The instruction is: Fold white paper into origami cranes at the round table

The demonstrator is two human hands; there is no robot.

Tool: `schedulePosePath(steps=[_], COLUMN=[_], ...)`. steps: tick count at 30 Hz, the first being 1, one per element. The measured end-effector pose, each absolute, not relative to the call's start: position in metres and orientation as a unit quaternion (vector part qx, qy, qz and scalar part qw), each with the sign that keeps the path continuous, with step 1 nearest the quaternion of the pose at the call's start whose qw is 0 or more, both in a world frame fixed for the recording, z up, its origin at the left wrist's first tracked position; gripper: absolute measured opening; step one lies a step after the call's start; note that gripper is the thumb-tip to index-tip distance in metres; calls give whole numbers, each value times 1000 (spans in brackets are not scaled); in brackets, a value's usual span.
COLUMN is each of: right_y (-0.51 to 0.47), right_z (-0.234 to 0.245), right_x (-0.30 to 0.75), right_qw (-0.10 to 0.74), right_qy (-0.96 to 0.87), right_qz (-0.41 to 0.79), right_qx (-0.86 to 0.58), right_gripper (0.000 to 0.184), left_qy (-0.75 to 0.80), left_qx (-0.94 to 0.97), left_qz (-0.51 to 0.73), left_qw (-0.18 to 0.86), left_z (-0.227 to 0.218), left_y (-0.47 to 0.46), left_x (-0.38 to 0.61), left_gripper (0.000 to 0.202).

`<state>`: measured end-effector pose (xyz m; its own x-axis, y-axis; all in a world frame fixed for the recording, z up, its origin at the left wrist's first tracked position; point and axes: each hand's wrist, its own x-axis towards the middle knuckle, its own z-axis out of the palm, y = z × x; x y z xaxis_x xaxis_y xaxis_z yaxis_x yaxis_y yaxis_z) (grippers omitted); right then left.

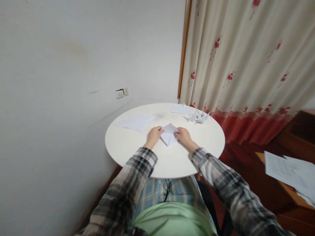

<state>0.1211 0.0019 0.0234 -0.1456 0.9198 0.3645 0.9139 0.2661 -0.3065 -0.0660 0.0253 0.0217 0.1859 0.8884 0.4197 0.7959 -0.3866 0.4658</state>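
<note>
A small folded sheet of white paper (169, 137) lies at the middle of the round white table (130, 144), its top flap lifted to a point at the far side. My left hand (154, 135) pinches the paper's left edge between thumb and fingers. At the opposite edge, my right hand (184, 135) grips the same paper, thumb on top. Both forearms, in plaid sleeves, reach in from the near side. The undersides of the fingers are hidden.
Flat white sheets (136, 122) lie at the table's back left. Several folded paper figures (199, 116) stand at the back right, near more paper (179, 108). A wall is on the left, a curtain (231, 65) behind. Papers (287, 172) rest on wooden furniture at right.
</note>
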Motion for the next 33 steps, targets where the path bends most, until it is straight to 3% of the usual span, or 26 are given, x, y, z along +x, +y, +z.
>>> schedulePosePath(steps=[6, 15, 21, 33], right_y=[-2, -3, -6, -1], right_z=[24, 26, 25, 23], right_x=[120, 119, 119, 119], right_qw=[263, 215, 253, 239], right_qy=[-798, -765, -793, -796], right_qz=[14, -18, 6, 2], right_qx=[-542, -607, -553, -557], right_gripper=[27, 21, 27, 16], left_qy=[555, 589, 591, 579], left_qx=[774, 738, 731, 755], left_qz=[294, 307, 324, 305], left_qw=[85, 116, 102, 37], left_z=[16, 16, 17, 19], left_y=[30, 32, 27, 26], left_x=[-70, -69, -68, -67], left_gripper=[19, 16, 28, 19])
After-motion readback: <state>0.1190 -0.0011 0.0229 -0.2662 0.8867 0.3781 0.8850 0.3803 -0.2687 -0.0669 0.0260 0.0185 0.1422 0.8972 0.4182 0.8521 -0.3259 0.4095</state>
